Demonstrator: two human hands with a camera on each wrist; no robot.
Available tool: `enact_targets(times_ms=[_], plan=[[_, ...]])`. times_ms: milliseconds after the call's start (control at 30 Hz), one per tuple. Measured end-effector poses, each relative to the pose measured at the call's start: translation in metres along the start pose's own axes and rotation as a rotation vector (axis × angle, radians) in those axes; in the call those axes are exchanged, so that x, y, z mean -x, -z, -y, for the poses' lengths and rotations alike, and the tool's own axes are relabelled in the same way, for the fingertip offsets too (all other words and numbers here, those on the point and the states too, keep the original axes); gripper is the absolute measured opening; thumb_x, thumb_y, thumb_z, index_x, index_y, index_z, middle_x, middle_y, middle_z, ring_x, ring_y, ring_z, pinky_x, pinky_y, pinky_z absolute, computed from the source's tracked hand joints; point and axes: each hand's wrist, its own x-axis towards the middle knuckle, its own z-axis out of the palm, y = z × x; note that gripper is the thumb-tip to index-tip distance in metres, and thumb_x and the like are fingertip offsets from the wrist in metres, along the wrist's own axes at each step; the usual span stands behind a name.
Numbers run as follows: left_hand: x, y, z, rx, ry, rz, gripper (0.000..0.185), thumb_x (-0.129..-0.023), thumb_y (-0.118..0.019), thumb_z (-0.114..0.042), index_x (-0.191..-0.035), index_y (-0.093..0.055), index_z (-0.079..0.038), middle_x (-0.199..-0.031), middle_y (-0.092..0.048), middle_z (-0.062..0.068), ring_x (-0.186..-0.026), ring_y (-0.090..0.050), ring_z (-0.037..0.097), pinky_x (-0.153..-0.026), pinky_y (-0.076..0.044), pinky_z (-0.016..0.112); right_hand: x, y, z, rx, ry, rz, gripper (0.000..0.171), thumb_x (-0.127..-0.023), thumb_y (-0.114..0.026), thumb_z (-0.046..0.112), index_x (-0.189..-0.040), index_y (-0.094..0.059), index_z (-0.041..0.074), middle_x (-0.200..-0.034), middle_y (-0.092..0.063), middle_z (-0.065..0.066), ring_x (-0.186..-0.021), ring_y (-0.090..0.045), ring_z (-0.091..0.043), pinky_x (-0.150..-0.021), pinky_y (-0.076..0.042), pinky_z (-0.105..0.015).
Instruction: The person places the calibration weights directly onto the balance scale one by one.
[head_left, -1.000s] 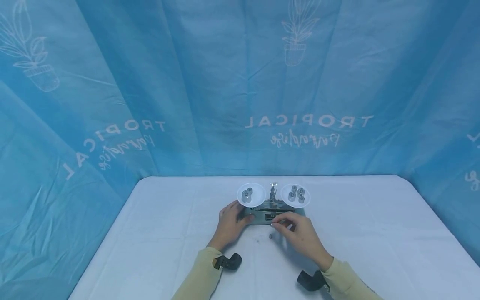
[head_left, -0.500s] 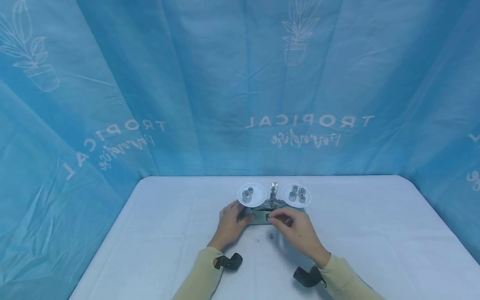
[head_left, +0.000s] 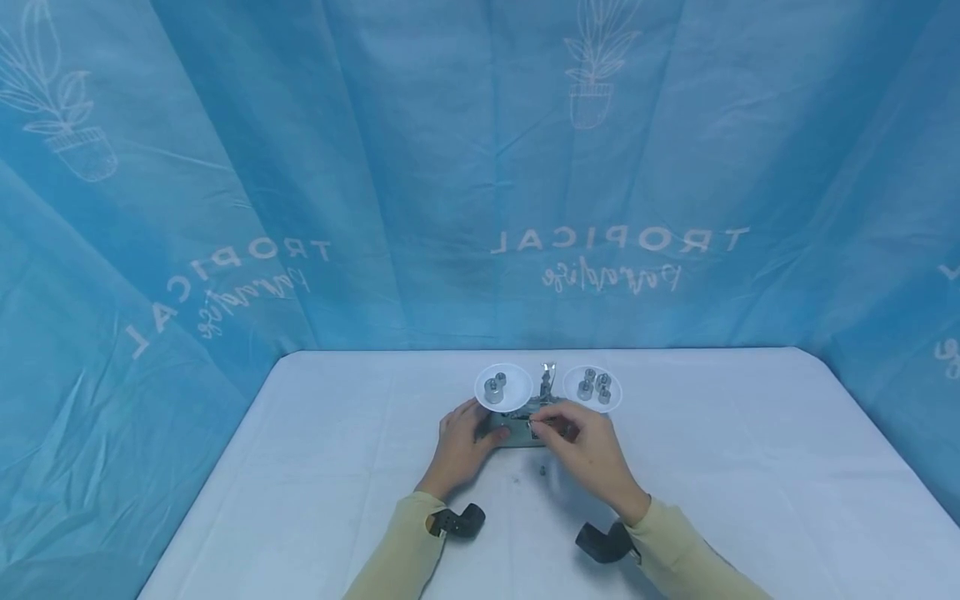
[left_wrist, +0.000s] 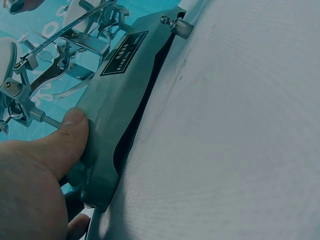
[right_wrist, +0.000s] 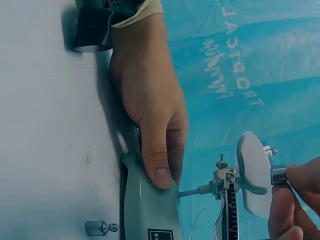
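A grey-green balance scale (head_left: 517, 432) with two white pans stands near the back of the table. My left hand (head_left: 459, 450) grips the left end of its base, thumb on the near face (left_wrist: 75, 130). My right hand (head_left: 588, 450) pinches a small metal weight (right_wrist: 278, 175) between thumb and fingertips, in front of the beam. The left pan (head_left: 519, 387) bears a larger weight (head_left: 492, 392) and a smaller one (head_left: 501, 379). Several weights (head_left: 585, 389) stand on the right pan (head_left: 613, 396). My right hand hides part of the base.
One loose knobbed weight (left_wrist: 181, 27) stands on the white tablecloth (head_left: 360, 433), just in front of the base. The scale's upright pointer (head_left: 548, 379) rises between the pans. Blue curtains (head_left: 450, 167) with white print hang behind and at the sides.
My right hand has moved up and slightly left with the weight, from the base's front edge to near the beam. The left hand stays on the base.
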Motion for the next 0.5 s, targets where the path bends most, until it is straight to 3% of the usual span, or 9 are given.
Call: enact_targets(times_ms=[500], plan=[[0.000,0.000,-0.001,0.002,0.020,0.002,0.058,-0.097,-0.063,-0.044,-0.146,-0.053,-0.014,-0.149,-0.053,0.005,-0.144,-0.038,0.031,-0.118,-0.020,0.059,-0.011,-0.004,0.009,-0.001,-0.044,-0.045,0.009,-0.090,-0.076,0.010,-0.099,-0.076,0.014,-0.089,-0.073,0.006,-0.074,-0.066,-0.009,-0.065,-0.057,-0.026]])
